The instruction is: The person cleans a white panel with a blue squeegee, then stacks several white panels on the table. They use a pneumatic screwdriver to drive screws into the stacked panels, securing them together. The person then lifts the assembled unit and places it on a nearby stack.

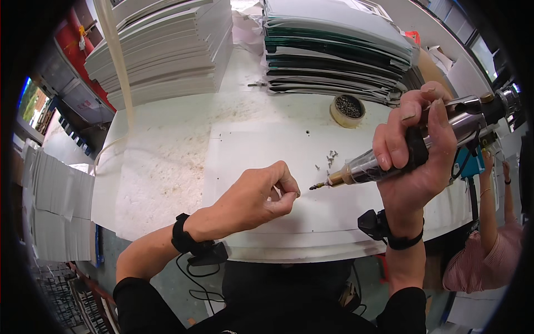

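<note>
Our right hand (414, 147) is wrapped around a silver power screwdriver (361, 168), its bit pointing left toward our left hand (258, 192). The left thumb and fingertips are pinched together; we cannot tell whether anything small sits between them. Beneath both hands lies a white panel (250, 158), on the near middle of a white surface (178, 119) that is stained and dusty toward the left.

Around us is a workroom: a red column (75, 53) stands far left, a pale hose (119, 67) runs down on the left, and a co-worker in a striped top (481, 256) is at the right.

We count two stacks at the far side: white boards (161, 55) on the left, green-and-white sheets (334, 58) on the right. A third, pale stack (58, 209) is beyond the surface's left edge. About six loose screws (330, 158) lie just beyond the bit. One round, yellowish container (346, 120), far right, holds many small dark screws (349, 106).
</note>
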Demonstrator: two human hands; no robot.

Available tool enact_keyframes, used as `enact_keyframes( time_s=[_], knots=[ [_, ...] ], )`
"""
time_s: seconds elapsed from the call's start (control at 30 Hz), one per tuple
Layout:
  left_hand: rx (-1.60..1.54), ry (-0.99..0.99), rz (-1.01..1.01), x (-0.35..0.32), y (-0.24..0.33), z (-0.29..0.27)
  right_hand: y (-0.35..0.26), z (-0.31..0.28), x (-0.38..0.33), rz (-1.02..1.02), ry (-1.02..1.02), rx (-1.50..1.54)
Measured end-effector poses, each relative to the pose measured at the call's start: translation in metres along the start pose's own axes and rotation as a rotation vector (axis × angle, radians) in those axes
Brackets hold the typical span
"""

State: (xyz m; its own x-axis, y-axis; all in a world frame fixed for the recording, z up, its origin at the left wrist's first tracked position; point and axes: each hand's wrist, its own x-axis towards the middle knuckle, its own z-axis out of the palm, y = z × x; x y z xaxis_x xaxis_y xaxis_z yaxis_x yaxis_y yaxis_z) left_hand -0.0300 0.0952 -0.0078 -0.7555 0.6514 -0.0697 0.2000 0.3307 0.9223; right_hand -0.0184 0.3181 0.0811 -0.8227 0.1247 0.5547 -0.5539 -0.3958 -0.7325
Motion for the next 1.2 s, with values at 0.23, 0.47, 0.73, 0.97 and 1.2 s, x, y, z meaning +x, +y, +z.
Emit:
enact_keyframes(
  time_s=[0.23, 0.47, 0.73, 0.97, 1.2],
  knots=[
    [-0.675, 0.057, -0.074, -0.025, -0.018, -0.004, 0.003, 0.02, 0.002, -0.008, -0.105, 0.147],
    [-0.762, 0.055, -0.013, -0.033, -0.024, -0.006, 0.012, 0.032, 0.003, -0.012, -0.157, 0.173],
    [-0.766, 0.058, 0.019, -0.038, -0.033, -0.011, 0.016, 0.04, 0.0, -0.004, -0.188, 0.16],
    [-0.775, 0.065, 0.023, -0.043, -0.036, -0.012, 0.017, 0.046, 0.002, -0.012, -0.214, 0.172],
    [-0.844, 0.067, 0.008, -0.047, -0.039, -0.013, 0.022, 0.049, 0.003, -0.001, -0.24, 0.179]
  ],
)
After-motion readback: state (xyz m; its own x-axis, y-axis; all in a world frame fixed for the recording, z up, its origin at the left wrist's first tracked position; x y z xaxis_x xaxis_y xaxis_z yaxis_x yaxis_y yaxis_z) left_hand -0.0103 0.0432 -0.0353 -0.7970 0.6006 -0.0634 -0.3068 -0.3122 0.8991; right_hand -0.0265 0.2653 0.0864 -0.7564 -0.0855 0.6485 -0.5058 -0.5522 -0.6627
